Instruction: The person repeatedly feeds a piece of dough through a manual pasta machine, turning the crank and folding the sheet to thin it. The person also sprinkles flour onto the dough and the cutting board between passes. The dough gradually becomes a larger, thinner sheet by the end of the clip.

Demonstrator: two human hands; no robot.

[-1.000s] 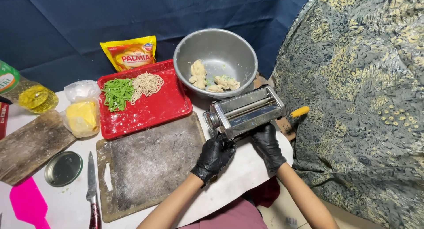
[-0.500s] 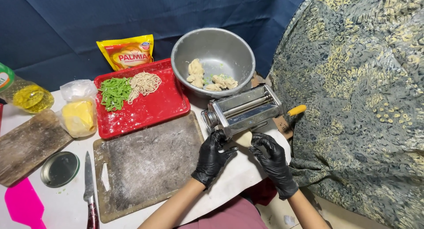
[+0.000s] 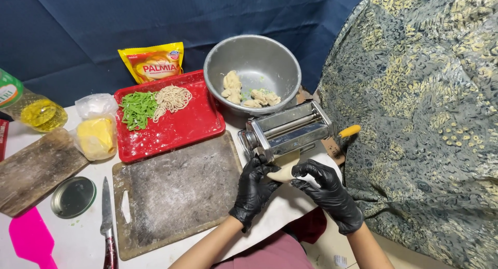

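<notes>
I see both of my black-gloved hands low in front of the pasta machine (image 3: 287,131), which sits at the table's (image 3: 83,240) right edge. My left hand (image 3: 254,188) has its grip closed on the near-left end of a pale dough sheet (image 3: 284,171), fingers curled over it. My right hand (image 3: 328,191) closes its grip on the same sheet from the right, fingertips pinching its edge. The dough sheet hangs out of the machine's underside and lies between my two hands, just below the rollers. The machine's yellow-tipped crank handle (image 3: 348,130) sticks out to the right, untouched.

Behind the machine stands a metal bowl (image 3: 252,72) with lumps of pale and greenish dough. To its left is a red tray (image 3: 171,126) holding green and plain noodles. A floured wooden board (image 3: 176,191) lies just left of my left hand, with a knife (image 3: 107,225) beside it.
</notes>
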